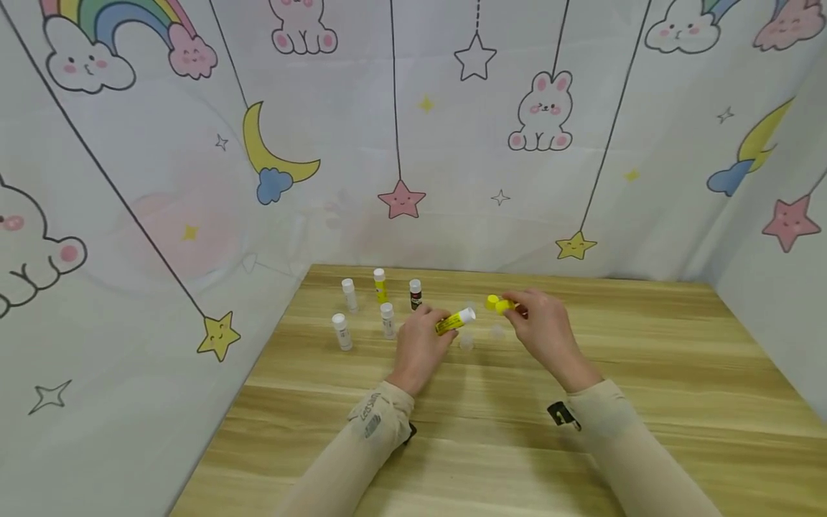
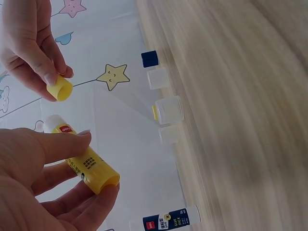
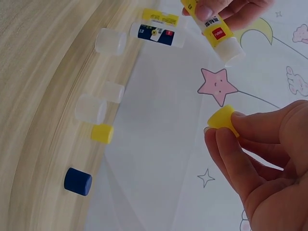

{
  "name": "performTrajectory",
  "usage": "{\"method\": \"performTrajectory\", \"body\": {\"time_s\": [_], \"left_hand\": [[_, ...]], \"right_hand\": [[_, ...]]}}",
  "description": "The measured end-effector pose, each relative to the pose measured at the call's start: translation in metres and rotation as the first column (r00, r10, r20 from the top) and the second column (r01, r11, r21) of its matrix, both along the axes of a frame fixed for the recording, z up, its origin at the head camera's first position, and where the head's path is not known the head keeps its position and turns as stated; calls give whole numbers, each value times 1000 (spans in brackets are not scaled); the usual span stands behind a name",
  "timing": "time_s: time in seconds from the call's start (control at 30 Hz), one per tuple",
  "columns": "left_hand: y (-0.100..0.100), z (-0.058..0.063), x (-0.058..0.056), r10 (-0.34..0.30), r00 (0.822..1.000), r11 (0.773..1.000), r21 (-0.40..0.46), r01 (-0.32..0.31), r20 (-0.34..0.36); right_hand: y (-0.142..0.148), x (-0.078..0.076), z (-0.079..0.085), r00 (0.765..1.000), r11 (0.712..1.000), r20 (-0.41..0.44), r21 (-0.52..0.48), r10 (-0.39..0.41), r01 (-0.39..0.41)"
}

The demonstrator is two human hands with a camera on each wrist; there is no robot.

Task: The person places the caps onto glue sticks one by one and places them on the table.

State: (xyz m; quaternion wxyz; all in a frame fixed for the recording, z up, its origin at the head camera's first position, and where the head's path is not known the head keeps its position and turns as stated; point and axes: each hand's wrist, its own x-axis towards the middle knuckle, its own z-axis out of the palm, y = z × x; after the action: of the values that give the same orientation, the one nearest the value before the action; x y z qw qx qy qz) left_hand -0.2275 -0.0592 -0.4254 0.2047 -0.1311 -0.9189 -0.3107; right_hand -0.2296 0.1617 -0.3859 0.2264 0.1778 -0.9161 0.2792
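My left hand [image 1: 420,341] grips a yellow glue stick [image 2: 91,166] around its barrel, its white top uncapped and tilted toward the right. Between thumb and fingertips my right hand [image 1: 545,327] pinches a small yellow cap [image 3: 224,120]. In the right wrist view a gap separates that cap from the glue stick's white end. Both hands are raised above the wooden table. Behind the pinched cap, another yellow cap [image 3: 102,134] stands on the table, beside clear caps [image 3: 90,108] and a dark blue cap [image 3: 78,181].
Several more glue sticks stand upright at the table's left: white ones [image 1: 342,332], a yellow one [image 1: 380,286] and a dark-labelled one [image 1: 416,294]. A printed cloth [image 1: 452,143] with stars and bunnies hangs behind and beside the wooden table [image 1: 646,402].
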Motion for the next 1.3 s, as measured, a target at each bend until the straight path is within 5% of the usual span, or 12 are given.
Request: {"method": "performTrajectory", "body": {"time_s": [1.3], "left_hand": [[1, 1, -4, 10, 1000, 1000, -27, -10, -16]], "right_hand": [[-13, -1, -3, 997, 998, -21, -12, 68, -68]]}}
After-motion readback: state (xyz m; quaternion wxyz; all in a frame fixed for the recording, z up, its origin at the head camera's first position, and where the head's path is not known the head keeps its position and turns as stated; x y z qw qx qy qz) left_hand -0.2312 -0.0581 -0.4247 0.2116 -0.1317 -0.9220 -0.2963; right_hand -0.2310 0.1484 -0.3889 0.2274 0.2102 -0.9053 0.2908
